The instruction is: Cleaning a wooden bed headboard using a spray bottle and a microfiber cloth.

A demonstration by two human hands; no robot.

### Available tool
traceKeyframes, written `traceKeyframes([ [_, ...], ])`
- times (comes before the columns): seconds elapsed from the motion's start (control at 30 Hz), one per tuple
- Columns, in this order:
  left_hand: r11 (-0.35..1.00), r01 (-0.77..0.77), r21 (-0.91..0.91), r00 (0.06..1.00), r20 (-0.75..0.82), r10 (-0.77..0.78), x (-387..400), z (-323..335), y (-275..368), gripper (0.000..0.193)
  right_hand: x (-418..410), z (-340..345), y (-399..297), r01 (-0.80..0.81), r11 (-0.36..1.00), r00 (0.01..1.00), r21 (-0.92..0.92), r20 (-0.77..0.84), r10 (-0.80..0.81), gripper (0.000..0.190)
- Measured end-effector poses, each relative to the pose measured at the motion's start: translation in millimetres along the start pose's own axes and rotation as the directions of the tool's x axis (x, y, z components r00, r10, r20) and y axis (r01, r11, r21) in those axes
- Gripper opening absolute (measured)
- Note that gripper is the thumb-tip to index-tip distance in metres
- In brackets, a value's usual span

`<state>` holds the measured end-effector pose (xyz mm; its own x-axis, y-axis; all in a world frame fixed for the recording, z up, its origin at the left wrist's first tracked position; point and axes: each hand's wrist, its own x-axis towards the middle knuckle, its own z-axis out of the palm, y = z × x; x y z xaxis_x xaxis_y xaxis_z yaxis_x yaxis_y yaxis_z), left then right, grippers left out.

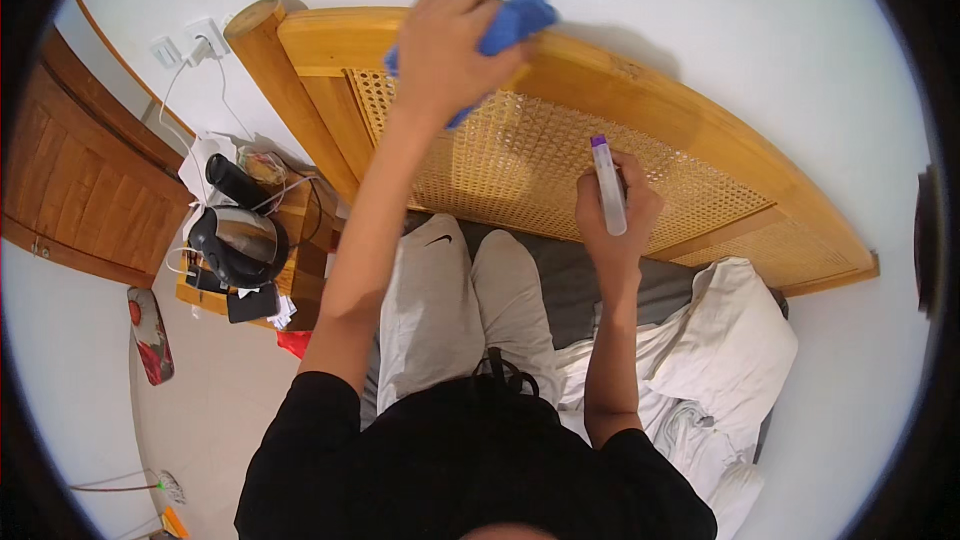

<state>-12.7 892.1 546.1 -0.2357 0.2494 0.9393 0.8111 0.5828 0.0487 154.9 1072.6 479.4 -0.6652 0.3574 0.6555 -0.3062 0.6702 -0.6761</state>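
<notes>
My left hand [454,52] presses a blue cloth [514,22] onto the curved top rail of a wooden headboard [630,74]; the cloth sticks out on both sides of the hand. Lower and to the right, my right hand [622,217] is closed around a slim translucent bottle with a purple top [611,191], held in front of the woven cane panel [517,157]. The bottle's top points towards the headboard's upper rail. Whether it touches the cane cannot be told.
At the left, a wooden bedside table [304,270] bears an electric kettle [244,240], a black cylindrical bottle [236,180], cables and papers. A plug sits in the wall socket [206,38]. White pillows [731,337] and bedding lie at the right. A wooden door [90,165] stands far left.
</notes>
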Motion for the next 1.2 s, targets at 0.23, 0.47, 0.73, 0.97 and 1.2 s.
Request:
traceKeyframes([
  [0.23,0.989,0.075,0.130,0.980,-0.194,-0.048,-30.0,-39.8,-72.5,0.030,2.6,16.6,5.5,0.032,0.998,0.997,0.046,0.067,-0.035,0.018],
  [0.47,0.940,0.328,0.097,0.928,-0.221,-0.301,1.1,-2.3,-11.4,0.031,1.5,9.0,4.9,0.016,0.995,0.999,0.102,0.027,-0.019,0.024],
  [0.73,0.995,-0.067,-0.068,0.993,-0.097,0.060,14.0,54.9,68.2,0.032,-4.0,5.6,8.6,-0.071,0.984,0.997,0.160,-0.006,0.073,0.022],
  [0.97,0.998,-0.067,0.003,0.950,-0.306,0.065,-37.3,17.0,-9.5,0.050,-1.7,25.7,11.0,-0.092,0.965,0.995,0.247,0.066,0.077,0.016],
  [1.2,0.936,0.237,0.261,0.834,-0.548,-0.059,-68.4,7.1,-45.8,0.051,2.2,30.6,-14.7,-0.037,0.957,0.993,0.286,0.116,0.004,0.010],
])
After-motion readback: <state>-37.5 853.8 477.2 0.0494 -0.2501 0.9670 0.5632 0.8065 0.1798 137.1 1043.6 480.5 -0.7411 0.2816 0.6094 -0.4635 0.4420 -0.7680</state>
